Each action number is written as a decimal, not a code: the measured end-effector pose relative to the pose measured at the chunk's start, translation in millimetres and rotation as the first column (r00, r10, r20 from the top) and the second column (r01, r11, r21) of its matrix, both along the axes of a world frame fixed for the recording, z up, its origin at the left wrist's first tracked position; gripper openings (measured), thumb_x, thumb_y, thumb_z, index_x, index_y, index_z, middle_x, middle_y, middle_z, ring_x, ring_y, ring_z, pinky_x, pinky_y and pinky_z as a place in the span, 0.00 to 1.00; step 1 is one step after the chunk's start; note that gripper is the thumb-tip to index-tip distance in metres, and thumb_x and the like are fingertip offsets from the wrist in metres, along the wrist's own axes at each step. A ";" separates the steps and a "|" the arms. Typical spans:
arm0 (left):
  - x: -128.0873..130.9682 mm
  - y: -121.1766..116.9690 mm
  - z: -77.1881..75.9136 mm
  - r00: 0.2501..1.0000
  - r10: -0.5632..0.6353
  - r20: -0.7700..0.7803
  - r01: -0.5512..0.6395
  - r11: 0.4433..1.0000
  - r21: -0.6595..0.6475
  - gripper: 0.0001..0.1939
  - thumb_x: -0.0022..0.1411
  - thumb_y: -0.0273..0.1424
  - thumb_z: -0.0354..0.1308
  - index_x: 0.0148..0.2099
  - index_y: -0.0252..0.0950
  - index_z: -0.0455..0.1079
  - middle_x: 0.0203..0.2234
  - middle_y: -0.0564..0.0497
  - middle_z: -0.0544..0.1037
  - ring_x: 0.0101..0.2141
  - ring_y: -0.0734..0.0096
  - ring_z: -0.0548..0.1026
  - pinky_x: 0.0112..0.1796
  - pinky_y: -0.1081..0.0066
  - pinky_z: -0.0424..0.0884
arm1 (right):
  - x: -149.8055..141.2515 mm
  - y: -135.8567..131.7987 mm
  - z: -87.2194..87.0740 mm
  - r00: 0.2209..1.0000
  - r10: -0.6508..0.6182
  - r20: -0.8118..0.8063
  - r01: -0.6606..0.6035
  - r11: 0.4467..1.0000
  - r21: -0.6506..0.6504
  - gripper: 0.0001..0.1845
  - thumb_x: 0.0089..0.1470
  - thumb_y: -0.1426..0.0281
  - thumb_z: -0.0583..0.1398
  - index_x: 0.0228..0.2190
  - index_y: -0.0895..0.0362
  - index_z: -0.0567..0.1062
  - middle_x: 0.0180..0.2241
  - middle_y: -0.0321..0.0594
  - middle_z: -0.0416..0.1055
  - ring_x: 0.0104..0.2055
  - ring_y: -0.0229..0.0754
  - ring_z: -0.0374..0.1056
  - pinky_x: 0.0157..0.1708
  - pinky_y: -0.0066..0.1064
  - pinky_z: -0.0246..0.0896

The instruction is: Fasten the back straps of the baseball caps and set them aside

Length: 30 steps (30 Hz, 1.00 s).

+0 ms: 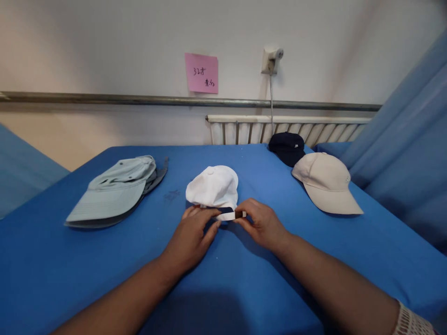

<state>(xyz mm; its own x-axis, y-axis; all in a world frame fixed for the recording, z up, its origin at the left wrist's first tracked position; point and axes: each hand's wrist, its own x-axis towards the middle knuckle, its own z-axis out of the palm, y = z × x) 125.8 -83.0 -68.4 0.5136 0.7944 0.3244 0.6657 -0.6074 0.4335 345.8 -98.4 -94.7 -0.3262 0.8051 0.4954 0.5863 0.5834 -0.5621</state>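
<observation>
A white baseball cap point(213, 185) rests in the middle of the blue-covered table point(216, 288), its back opening and adjusting strap point(226, 216) turned toward me. My left hand point(193, 232) pinches the left part of the strap between thumb and fingers. At the strap's right end, by a dark buckle or patch, my right hand point(260, 222) pinches it too. The cap's brim is mostly hidden behind its crown.
Light green-grey caps point(115, 186), stacked, lie at the left. A beige cap point(324, 179) and a navy cap point(287, 146) sit at the right. Behind are a radiator point(240, 132), a metal rail point(139, 99), a pink note point(201, 73) and a wall socket point(270, 60). Blue curtains point(412, 130) hang at the sides.
</observation>
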 end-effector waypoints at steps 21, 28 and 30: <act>2.8 -3.9 5.5 0.998 -0.065 0.004 0.064 0.992 0.112 0.12 0.66 0.32 0.54 0.51 0.39 0.70 0.44 0.47 0.78 0.47 0.58 0.72 0.50 0.59 0.63 | -4.4 -2.1 0.2 0.999 0.035 -0.034 -0.034 0.999 0.026 0.02 0.61 0.72 0.59 0.38 0.55 0.70 0.35 0.39 0.70 0.37 0.40 0.67 0.37 0.30 0.62; -8.0 6.7 5.0 0.997 0.079 -0.006 -0.078 0.986 0.151 0.13 0.67 0.33 0.51 0.50 0.36 0.71 0.40 0.45 0.77 0.41 0.59 0.75 0.44 0.62 0.68 | 3.9 2.1 -1.4 0.998 -0.045 -0.052 0.049 0.996 0.073 0.04 0.60 0.70 0.60 0.39 0.54 0.71 0.36 0.40 0.73 0.37 0.42 0.69 0.38 0.32 0.63; -9.0 9.3 2.4 0.996 0.085 0.002 -0.085 0.996 0.039 0.14 0.67 0.34 0.51 0.51 0.37 0.70 0.36 0.47 0.78 0.36 0.61 0.76 0.40 0.65 0.69 | 3.7 2.3 -2.1 0.998 -0.038 -0.051 0.042 0.996 0.075 0.04 0.60 0.70 0.60 0.39 0.54 0.71 0.36 0.40 0.73 0.37 0.42 0.69 0.37 0.32 0.63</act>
